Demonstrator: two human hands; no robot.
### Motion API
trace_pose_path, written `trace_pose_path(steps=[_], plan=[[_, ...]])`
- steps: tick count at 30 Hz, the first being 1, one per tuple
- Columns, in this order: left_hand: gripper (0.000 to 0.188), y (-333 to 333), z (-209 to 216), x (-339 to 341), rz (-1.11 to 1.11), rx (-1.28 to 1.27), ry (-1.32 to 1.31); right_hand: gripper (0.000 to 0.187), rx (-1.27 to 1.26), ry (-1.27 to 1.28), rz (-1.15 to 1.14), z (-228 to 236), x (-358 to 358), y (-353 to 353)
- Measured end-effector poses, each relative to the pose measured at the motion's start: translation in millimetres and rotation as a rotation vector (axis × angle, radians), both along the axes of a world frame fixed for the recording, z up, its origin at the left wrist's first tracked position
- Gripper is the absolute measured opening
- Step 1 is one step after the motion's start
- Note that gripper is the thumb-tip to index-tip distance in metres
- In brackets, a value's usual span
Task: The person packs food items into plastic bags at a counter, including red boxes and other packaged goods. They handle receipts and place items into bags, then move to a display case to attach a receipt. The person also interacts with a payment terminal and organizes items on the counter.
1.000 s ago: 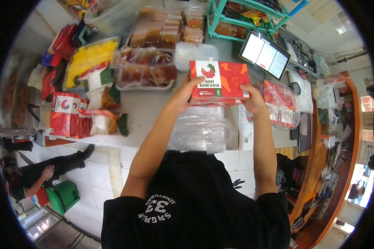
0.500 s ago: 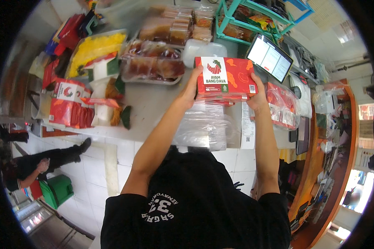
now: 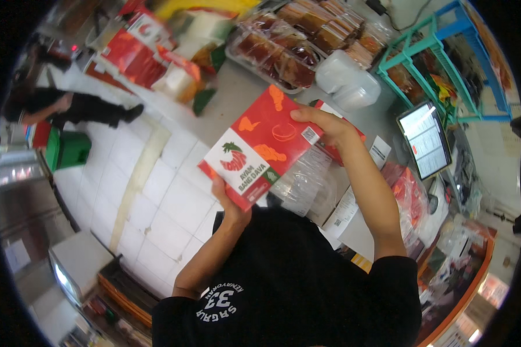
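Observation:
Both my hands hold a red food box with orange drawings and a white label panel (image 3: 260,144), tilted over the table's front edge. My left hand (image 3: 233,203) grips its lower left corner, thumb on the front face. At the upper right end, my right hand (image 3: 328,124) is closed on it, thumb also on the front; its other fingers are hidden behind. Another red box (image 3: 358,134) shows partly behind my right hand. Just below the held box lies a stack of clear plastic bags (image 3: 307,182), with a printed paper slip (image 3: 342,209) beside it.
Farther back are a tray of dark sauce packets (image 3: 275,58), clear plastic tubs (image 3: 347,81), a teal rack (image 3: 428,63) and a lit tablet (image 3: 424,140). More red boxes (image 3: 133,58) stand left. Another person (image 3: 87,107) and a green bin (image 3: 68,149) are on the floor side.
The red box has moved left and toward me, and turned to a slant, leaving another red box on the table. My view has swung left.

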State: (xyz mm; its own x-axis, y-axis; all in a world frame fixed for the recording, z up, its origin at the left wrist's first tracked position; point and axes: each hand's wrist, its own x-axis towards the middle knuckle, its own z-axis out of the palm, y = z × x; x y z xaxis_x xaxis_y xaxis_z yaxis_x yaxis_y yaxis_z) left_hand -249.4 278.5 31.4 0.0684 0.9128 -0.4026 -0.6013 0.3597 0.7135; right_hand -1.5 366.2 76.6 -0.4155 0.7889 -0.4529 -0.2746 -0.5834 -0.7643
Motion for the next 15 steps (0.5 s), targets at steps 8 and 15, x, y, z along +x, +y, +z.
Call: trace_pose_path(steps=[8, 15], plan=[[0.055, -18.9, -33.0, 21.3, 0.201, -0.14, 0.081, 0.068, -0.053, -0.149, 0.187, -45.8, -0.2, 15.1], [0.042, -25.7, 16.7, 16.5, 0.078, -0.179, 0.208, 0.061, 0.368, -0.645, 0.262, -24.5, -11.8, 4.4]])
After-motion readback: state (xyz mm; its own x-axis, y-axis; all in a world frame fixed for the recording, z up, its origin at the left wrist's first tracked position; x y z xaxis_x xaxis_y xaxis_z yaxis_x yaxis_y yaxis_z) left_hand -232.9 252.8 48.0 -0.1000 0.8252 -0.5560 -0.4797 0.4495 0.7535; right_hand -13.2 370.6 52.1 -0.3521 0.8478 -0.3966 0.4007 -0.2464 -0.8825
